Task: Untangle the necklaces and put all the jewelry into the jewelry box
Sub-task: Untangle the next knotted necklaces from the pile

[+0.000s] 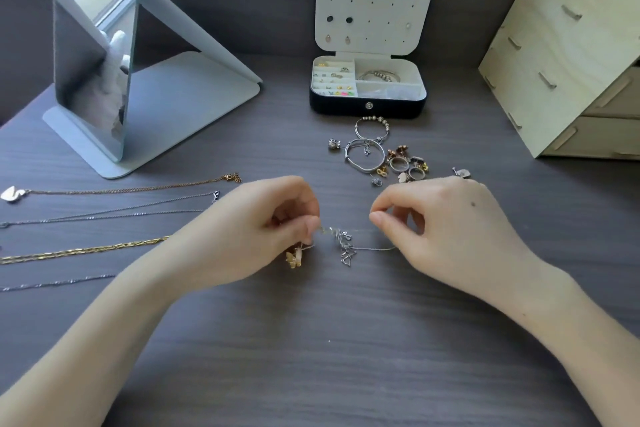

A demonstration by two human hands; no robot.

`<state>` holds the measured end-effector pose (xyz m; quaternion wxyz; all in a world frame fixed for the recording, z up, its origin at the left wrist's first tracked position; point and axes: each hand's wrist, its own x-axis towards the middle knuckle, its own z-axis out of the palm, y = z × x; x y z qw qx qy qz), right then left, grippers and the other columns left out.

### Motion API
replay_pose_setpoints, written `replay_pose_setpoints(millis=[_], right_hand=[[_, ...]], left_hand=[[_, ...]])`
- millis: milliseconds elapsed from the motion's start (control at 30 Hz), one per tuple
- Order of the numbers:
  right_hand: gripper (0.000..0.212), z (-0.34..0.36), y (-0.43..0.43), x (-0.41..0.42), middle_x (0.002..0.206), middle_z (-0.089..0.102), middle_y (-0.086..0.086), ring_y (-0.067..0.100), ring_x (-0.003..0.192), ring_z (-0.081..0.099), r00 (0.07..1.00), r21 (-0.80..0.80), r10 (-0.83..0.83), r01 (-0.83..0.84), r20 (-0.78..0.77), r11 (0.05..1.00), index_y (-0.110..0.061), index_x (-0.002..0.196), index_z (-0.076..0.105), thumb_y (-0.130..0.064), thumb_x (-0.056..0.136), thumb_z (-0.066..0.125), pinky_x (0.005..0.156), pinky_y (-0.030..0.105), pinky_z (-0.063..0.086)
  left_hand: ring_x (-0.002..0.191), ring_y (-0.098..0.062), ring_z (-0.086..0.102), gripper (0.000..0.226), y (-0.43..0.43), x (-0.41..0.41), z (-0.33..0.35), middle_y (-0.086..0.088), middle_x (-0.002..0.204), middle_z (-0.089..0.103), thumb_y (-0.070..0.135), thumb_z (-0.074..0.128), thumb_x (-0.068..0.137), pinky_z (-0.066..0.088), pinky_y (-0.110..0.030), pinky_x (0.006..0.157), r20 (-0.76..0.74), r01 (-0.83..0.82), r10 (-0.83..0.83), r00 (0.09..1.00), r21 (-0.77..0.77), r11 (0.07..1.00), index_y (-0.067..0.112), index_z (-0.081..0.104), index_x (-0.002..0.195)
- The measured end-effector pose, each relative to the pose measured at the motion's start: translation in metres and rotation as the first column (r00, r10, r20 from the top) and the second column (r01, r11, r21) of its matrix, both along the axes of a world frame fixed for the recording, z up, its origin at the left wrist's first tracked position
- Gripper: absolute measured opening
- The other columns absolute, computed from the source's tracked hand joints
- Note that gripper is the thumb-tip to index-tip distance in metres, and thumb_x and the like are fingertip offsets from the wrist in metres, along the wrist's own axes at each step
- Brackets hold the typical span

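A knot of thin silver necklaces point(343, 243) hangs between my hands just above the dark desk. My left hand point(256, 229) pinches one end of it, with a gold butterfly pendant point(294, 258) dangling under the fingers. My right hand point(440, 222) pinches a silver chain on the other side. Several straightened necklaces lie at the left: a rose-gold one point(131, 189), a silver one point(114, 210), a gold braided one point(86, 250). The open jewelry box point(369, 107) stands at the back with earrings and a bracelet inside. A pile of bracelets and rings point(381, 156) lies in front of it.
A standing mirror point(100, 55) on a pale blue base occupies the back left. A wooden drawer unit point(568, 52) stands at the back right. Another silver chain point(59, 284) lies at the left edge.
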<state>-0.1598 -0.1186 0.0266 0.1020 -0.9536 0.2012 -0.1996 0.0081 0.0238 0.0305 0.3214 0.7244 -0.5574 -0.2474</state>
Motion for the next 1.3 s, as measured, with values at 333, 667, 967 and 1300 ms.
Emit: replay_pose_setpoints(millis=[333,667,967,1300], right_hand=[[0.041,-0.006,0.015,0.009,0.108,0.062,-0.016,0.004,0.106,0.052,0.971,0.387,0.223,-0.239,0.087,0.89,-0.024,0.112,0.066,-0.045,0.082,0.049,0.093,0.023,0.038],[0.008,0.019,0.016,0.001,0.075,0.072,0.005,0.012,0.07,0.067,0.957,0.801,0.224,-0.28,0.186,0.529,-0.01,0.082,0.073,-0.016,0.083,0.069,0.072,0.022,0.053],[0.007,0.05,-0.004,-0.014,0.059,0.067,0.005,0.009,0.054,0.06,0.983,0.827,0.164,-0.155,0.077,0.541,-0.016,0.075,0.074,-0.014,0.07,0.078,0.048,0.017,0.045],[0.005,0.06,-0.024,-0.027,0.063,0.07,0.007,0.011,0.057,0.057,0.906,0.772,0.317,0.016,-0.281,0.636,-0.012,0.08,0.072,-0.014,0.077,0.075,0.049,0.018,0.043]], left_hand=[[0.056,-0.012,0.045,0.013,-0.007,-0.01,0.026,-0.002,0.061,0.05,0.015,0.049,0.079,0.042,-0.018,0.058,-0.61,-0.062,0.032,0.792,-0.027,0.998,0.011,0.061,0.08],[0.05,-0.008,0.035,0.015,-0.012,-0.012,0.062,0.008,0.054,0.041,0.025,0.051,0.076,0.034,-0.019,0.051,-0.398,-0.119,0.08,0.914,-0.073,0.99,0.024,0.065,0.07],[0.059,-0.021,0.038,0.038,0.001,-0.004,0.064,-0.008,0.057,0.046,0.056,0.072,0.052,0.03,-0.035,0.06,-0.181,-0.057,0.063,0.981,0.035,0.998,0.025,0.071,0.074],[0.064,-0.032,0.024,0.037,0.004,-0.003,0.057,-0.012,0.063,0.027,0.064,0.069,0.069,0.021,-0.03,0.055,-0.062,-0.158,0.172,0.983,0.185,0.97,0.027,0.074,0.067]])
